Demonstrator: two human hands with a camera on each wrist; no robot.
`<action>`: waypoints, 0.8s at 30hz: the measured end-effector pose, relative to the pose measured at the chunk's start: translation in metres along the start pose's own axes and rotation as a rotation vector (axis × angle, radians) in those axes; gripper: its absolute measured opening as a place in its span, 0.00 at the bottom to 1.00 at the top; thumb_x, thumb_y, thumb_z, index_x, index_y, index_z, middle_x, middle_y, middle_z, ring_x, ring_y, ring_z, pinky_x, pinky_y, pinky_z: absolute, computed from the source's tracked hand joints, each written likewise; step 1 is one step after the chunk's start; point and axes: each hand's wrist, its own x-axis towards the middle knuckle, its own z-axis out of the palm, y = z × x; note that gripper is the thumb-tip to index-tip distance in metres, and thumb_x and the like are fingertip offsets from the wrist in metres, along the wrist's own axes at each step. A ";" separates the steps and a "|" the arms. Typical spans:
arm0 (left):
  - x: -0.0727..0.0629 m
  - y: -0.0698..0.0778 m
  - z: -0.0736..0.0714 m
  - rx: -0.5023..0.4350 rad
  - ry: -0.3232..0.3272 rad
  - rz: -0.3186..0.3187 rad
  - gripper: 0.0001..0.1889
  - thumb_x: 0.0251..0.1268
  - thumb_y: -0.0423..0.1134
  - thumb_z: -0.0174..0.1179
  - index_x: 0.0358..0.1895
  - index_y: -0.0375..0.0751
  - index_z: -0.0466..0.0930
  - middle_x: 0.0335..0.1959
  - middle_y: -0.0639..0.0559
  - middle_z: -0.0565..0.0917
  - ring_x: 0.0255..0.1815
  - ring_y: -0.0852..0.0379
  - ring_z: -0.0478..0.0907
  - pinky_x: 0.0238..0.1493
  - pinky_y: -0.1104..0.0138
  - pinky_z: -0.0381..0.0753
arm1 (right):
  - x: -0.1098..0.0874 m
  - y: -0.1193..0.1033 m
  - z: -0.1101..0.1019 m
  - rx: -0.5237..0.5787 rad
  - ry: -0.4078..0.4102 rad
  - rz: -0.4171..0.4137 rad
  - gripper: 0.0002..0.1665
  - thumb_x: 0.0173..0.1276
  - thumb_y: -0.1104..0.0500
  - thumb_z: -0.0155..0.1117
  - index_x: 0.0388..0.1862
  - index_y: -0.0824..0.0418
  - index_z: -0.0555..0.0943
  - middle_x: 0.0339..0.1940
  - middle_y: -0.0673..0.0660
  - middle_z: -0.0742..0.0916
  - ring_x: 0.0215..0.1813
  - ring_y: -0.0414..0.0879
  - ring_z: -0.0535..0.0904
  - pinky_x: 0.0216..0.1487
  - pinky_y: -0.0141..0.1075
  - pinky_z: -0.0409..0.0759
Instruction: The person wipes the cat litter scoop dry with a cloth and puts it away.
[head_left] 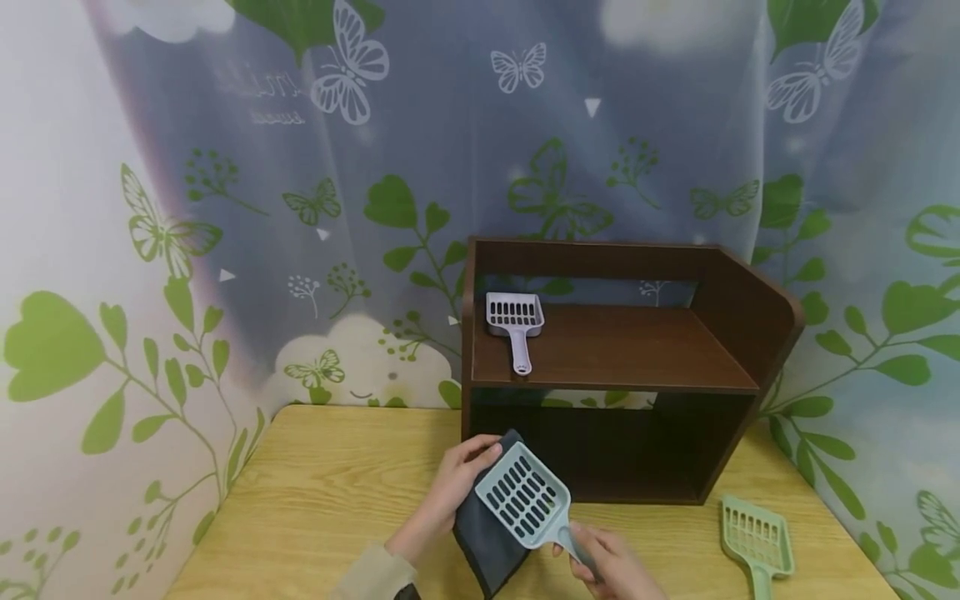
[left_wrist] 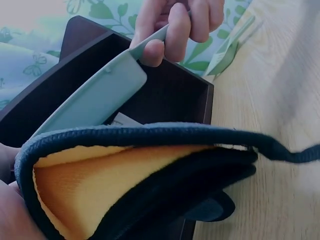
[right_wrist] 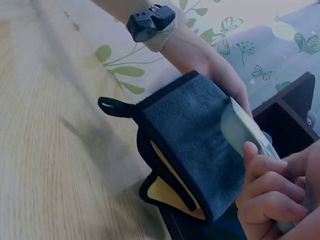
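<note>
My right hand (head_left: 611,565) grips the handle of a pale blue-green litter scoop (head_left: 558,529), its slotted head tilted up to the left. Folded in my left hand (head_left: 457,475) is a dark grey-blue cloth (head_left: 487,542), which lies behind and against the scoop's head. In the left wrist view the cloth's yellow inner side (left_wrist: 90,175) shows between its folds. The right wrist view shows the fuzzy dark face of the cloth (right_wrist: 185,130) with a hanging loop, and the scoop (right_wrist: 240,125) touching it. The left fingertips are partly hidden behind the cloth.
A dark brown two-tier shelf (head_left: 600,350) stands on the wooden table (head_left: 345,475), just beyond my hands. On its upper board lies a lilac scoop (head_left: 520,354). A light green scoop (head_left: 761,575) rests on the table at the right. A leaf-and-butterfly curtain (head_left: 420,108) hangs behind.
</note>
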 end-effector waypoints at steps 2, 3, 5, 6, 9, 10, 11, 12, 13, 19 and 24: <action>0.000 0.002 0.000 0.000 -0.016 -0.007 0.20 0.78 0.46 0.55 0.61 0.37 0.80 0.42 0.50 0.84 0.39 0.60 0.78 0.42 0.67 0.76 | 0.000 0.000 0.003 -0.011 0.008 0.006 0.33 0.85 0.50 0.43 0.51 0.86 0.69 0.21 0.47 0.71 0.16 0.34 0.56 0.16 0.27 0.54; 0.000 0.002 0.000 -0.002 -0.025 -0.009 0.19 0.78 0.45 0.55 0.61 0.37 0.80 0.42 0.51 0.84 0.39 0.60 0.78 0.42 0.67 0.76 | 0.000 -0.001 0.005 -0.012 0.017 0.008 0.33 0.85 0.50 0.44 0.50 0.86 0.69 0.21 0.47 0.71 0.16 0.34 0.56 0.17 0.27 0.55; 0.000 0.003 0.000 -0.006 -0.033 -0.011 0.19 0.79 0.45 0.54 0.61 0.37 0.80 0.41 0.51 0.84 0.39 0.60 0.78 0.42 0.67 0.76 | 0.000 -0.001 0.008 -0.022 0.041 0.000 0.33 0.85 0.51 0.44 0.51 0.86 0.69 0.21 0.48 0.71 0.16 0.34 0.56 0.17 0.27 0.54; 0.000 0.003 0.000 -0.009 -0.035 -0.010 0.19 0.79 0.45 0.54 0.61 0.37 0.80 0.41 0.51 0.84 0.39 0.60 0.78 0.42 0.66 0.75 | 0.000 -0.002 0.009 -0.026 0.059 -0.002 0.32 0.85 0.51 0.44 0.50 0.87 0.69 0.21 0.48 0.71 0.16 0.34 0.56 0.17 0.27 0.54; 0.001 0.002 -0.002 -0.021 -0.037 0.003 0.18 0.78 0.46 0.55 0.61 0.38 0.80 0.43 0.53 0.83 0.42 0.59 0.77 0.44 0.65 0.74 | -0.001 -0.005 0.010 -0.039 0.103 0.001 0.32 0.84 0.51 0.45 0.50 0.86 0.71 0.20 0.48 0.71 0.16 0.35 0.55 0.17 0.26 0.55; 0.001 0.002 -0.003 -0.022 -0.040 0.008 0.18 0.78 0.46 0.55 0.61 0.39 0.80 0.43 0.53 0.83 0.43 0.59 0.77 0.46 0.65 0.74 | -0.001 -0.006 0.009 -0.043 0.109 0.001 0.32 0.84 0.51 0.45 0.50 0.86 0.71 0.21 0.48 0.71 0.15 0.34 0.55 0.17 0.26 0.55; 0.000 0.002 -0.004 -0.020 -0.045 0.014 0.18 0.78 0.46 0.55 0.61 0.39 0.80 0.44 0.52 0.83 0.44 0.58 0.76 0.47 0.64 0.73 | -0.001 -0.007 0.009 -0.043 0.111 0.002 0.32 0.84 0.51 0.45 0.50 0.85 0.71 0.21 0.48 0.71 0.15 0.34 0.55 0.17 0.26 0.55; 0.000 0.002 -0.006 -0.018 -0.051 0.020 0.18 0.78 0.45 0.55 0.61 0.39 0.80 0.45 0.52 0.83 0.45 0.58 0.76 0.48 0.64 0.73 | -0.001 -0.008 0.008 -0.045 0.110 0.002 0.32 0.85 0.51 0.45 0.50 0.85 0.72 0.21 0.48 0.71 0.15 0.35 0.55 0.17 0.26 0.55; -0.001 0.002 -0.007 -0.011 -0.055 0.029 0.18 0.78 0.45 0.55 0.61 0.38 0.80 0.45 0.52 0.83 0.45 0.58 0.76 0.49 0.64 0.73 | -0.001 -0.008 0.008 -0.046 0.109 0.001 0.32 0.85 0.51 0.45 0.50 0.85 0.72 0.21 0.48 0.71 0.15 0.35 0.55 0.17 0.26 0.55; -0.007 0.002 -0.015 0.061 -0.064 0.061 0.18 0.78 0.44 0.56 0.61 0.36 0.79 0.47 0.50 0.82 0.47 0.58 0.74 0.50 0.63 0.71 | -0.001 -0.010 0.003 -0.045 0.117 0.009 0.34 0.85 0.49 0.44 0.52 0.85 0.71 0.21 0.48 0.71 0.15 0.34 0.55 0.17 0.25 0.56; -0.013 0.001 -0.023 0.078 -0.111 0.053 0.18 0.77 0.44 0.58 0.60 0.37 0.80 0.46 0.51 0.83 0.47 0.57 0.76 0.47 0.67 0.75 | -0.005 -0.016 -0.007 -0.048 0.105 -0.011 0.34 0.86 0.49 0.39 0.52 0.85 0.69 0.21 0.47 0.71 0.14 0.32 0.56 0.16 0.25 0.56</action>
